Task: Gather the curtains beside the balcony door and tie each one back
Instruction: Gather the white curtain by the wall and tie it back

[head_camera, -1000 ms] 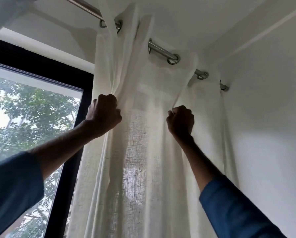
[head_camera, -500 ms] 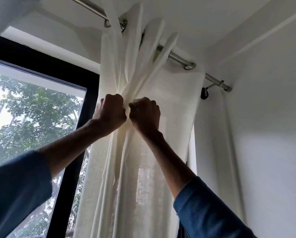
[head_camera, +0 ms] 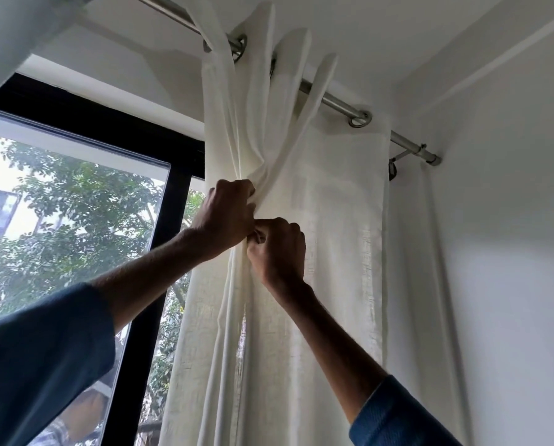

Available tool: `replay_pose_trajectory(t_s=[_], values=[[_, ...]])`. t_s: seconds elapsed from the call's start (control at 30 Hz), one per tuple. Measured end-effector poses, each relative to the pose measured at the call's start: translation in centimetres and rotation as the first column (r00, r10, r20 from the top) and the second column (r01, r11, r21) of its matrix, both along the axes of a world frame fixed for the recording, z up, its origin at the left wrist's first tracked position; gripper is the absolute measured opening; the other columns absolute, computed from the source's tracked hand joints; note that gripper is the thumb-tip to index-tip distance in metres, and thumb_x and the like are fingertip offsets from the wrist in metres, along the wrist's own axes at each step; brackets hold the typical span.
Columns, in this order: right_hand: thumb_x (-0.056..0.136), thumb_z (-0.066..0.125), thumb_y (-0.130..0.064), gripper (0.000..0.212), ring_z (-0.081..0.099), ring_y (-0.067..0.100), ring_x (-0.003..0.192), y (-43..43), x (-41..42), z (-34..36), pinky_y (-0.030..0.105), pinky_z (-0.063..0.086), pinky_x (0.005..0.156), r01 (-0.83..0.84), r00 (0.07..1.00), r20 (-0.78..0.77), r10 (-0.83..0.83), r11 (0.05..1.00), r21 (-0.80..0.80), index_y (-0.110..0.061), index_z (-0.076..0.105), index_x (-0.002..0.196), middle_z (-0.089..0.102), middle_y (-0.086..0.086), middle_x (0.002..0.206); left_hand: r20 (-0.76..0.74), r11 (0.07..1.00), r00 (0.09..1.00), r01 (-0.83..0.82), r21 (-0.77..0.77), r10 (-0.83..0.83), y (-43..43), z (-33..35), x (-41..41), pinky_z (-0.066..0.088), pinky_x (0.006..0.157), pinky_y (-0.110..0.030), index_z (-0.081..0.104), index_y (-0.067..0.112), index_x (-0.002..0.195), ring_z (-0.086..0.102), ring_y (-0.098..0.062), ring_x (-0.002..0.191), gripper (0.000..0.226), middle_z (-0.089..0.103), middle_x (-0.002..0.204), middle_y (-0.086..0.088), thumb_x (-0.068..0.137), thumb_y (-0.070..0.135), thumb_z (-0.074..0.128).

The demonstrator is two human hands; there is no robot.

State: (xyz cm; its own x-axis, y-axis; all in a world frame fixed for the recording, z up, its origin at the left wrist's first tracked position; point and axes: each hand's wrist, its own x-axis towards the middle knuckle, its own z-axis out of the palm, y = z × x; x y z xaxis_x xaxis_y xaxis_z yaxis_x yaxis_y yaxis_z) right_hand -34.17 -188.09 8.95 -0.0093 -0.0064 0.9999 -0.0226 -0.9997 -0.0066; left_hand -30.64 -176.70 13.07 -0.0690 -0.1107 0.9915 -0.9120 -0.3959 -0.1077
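The cream curtain (head_camera: 333, 220) hung from a steel rod (head_camera: 337, 103) that ran from 11 o'clock down to 3 o'clock across the upper part of the view, threaded through metal eyelets (head_camera: 360, 118). Its weave was thin and slubby, letting daylight glow through low down. The left-hand folds were bunched into a tight neck near the centre, fanning upward into several loops over the rod, while the right-hand panel hung flat.

The left hand (head_camera: 225, 217) was clenched around that gathered neck. The right hand (head_camera: 277, 249) sat just below it at 5 o'clock, touching it, fingers (head_camera: 259, 235) curled and pinching a fold of the same cloth. Both forearms rose from rolled blue sleeves (head_camera: 44, 358).

No writing or labels could be read anywhere.

At 9 o'clock stood the black door frame (head_camera: 140, 284), with glass showing green trees (head_camera: 76, 204) and a pale building. At 3 o'clock a plain white wall (head_camera: 510, 252) met the white ceiling (head_camera: 398, 33), and a bracket (head_camera: 398, 157) fixed the rod's end.
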Motion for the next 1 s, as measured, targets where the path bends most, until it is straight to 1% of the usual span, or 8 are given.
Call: replay_pose_trajectory(t_s=[0.07, 0.2, 0.33, 0.47, 0.6, 0.77, 0.9, 1.0], values=[[0.087, 0.068, -0.014, 0.033, 0.044, 0.024, 0.05, -0.2, 0.0, -0.2, 0.03, 0.04, 0.056, 0.002, 1.0, -0.005, -0.002, 1.0, -0.002, -0.02, 0.051, 0.059, 0.066, 0.001, 0.059, 0.039, 0.999, 0.999, 0.01, 0.031, -0.012, 0.2, -0.4, -0.2, 0.04, 0.048, -0.029, 0.053, 0.008, 0.115, 0.051, -0.024, 0.052, 0.031, 0.057, 0.063, -0.005, 0.086, 0.004, 0.062], [0.091, 0.065, -0.02, 0.029, 0.067, 0.023, 0.06, -0.4, -0.4, -0.3, 0.035, 0.056, 0.061, -0.108, 0.994, -0.019, 0.108, 0.994, 0.019, -0.016, 0.058, 0.063, 0.07, -0.001, 0.063, 0.11, 0.993, 0.994, 0.013, 0.117, -0.026, 1.0, -1.2, -0.6, 0.026, 0.037, -0.016, 0.046, 0.01, 0.116, 0.042, -0.01, 0.037, 0.036, 0.043, 0.048, 0.004, 0.084, -0.001, 0.058], [0.088, 0.063, -0.014, 0.046, 0.041, 0.024, 0.048, -0.2, -1.3, -0.3, 0.038, 0.047, 0.054, -0.107, 0.994, -0.002, 0.107, 0.994, 0.009, -0.016, 0.033, 0.054, 0.047, 0.004, 0.048, 0.07, 0.996, 0.997, 0.039, 0.076, -0.044, 0.9, -1.4, 0.4, 0.037, 0.045, -0.019, 0.065, 0.01, 0.095, 0.063, -0.021, 0.054, 0.018, 0.066, 0.067, -0.007, 0.085, -0.003, 0.06], [0.084, 0.061, -0.011, 0.035, 0.028, 0.033, 0.06, -0.1, -2.1, -0.5, 0.039, 0.04, 0.051, -0.062, 0.998, -0.019, 0.061, 0.998, -0.018, -0.007, 0.033, 0.062, 0.036, 0.012, 0.053, 0.019, 0.993, 0.994, 0.108, -0.042, -0.107, 1.0, -1.9, 0.9, 0.05, 0.057, -0.022, 0.076, 0.003, 0.091, 0.064, -0.018, 0.06, 0.021, 0.075, 0.079, -0.012, 0.084, -0.007, 0.059], [0.082, 0.06, -0.01, 0.04, 0.017, 0.02, 0.062, -0.5, -2.8, -1.0, 0.032, 0.024, 0.051, -0.107, 0.994, 0.006, 0.107, 0.994, -0.007, -0.01, 0.025, 0.061, 0.022, 0.006, 0.055, 0.02, 0.993, 0.995, 0.099, -0.065, -0.098, 1.7, -2.4, 1.4, 0.062, 0.075, -0.035, 0.079, 0.002, 0.095, 0.074, -0.025, 0.087, 0.025, 0.078, 0.094, -0.013, 0.083, -0.009, 0.06], [0.084, 0.063, -0.012, 0.04, 0.023, 0.02, 0.055, -0.2, -2.9, -1.5, 0.03, 0.027, 0.051, -0.183, 0.983, 0.028, 0.182, 0.982, 0.035, -0.007, 0.031, 0.059, 0.034, 0.013, 0.052, 0.066, 0.991, 0.991, 0.12, -0.056, -0.116, 2.5, -2.8, -0.3, 0.061, 0.075, -0.029, 0.08, 0.003, 0.096, 0.075, -0.022, 0.08, 0.024, 0.078, 0.093, -0.012, 0.084, -0.006, 0.06], [0.084, 0.06, -0.015, 0.032, 0.032, 0.016, 0.048, 0.2, -2.6, -1.3, 0.029, 0.029, 0.049, -0.269, 0.963, 0.026, 0.268, 0.958, 0.097, -0.002, 0.042, 0.06, 0.046, 0.017, 0.053, 0.003, 0.988, 0.988, 0.155, 0.001, -0.155, 2.3, -3.6, -0.7, 0.063, 0.067, -0.035, 0.079, 0.001, 0.095, 0.075, -0.024, 0.075, 0.022, 0.078, 0.091, -0.015, 0.082, -0.005, 0.061], [0.083, 0.061, -0.013, 0.035, 0.024, 0.01, 0.054, 0.8, -3.0, -1.6, 0.029, 0.021, 0.051, -0.33, 0.944, 0.012, 0.331, 0.938, 0.105, 0.0, 0.04, 0.059, 0.037, 0.017, 0.053, -0.025, 0.984, 0.985, 0.173, 0.046, -0.172, 2.0, -4.3, -0.7, 0.061, 0.059, -0.029, 0.079, 0.001, 0.093, 0.073, -0.022, 0.067, 0.022, 0.078, 0.086, -0.014, 0.079, -0.006, 0.063]])
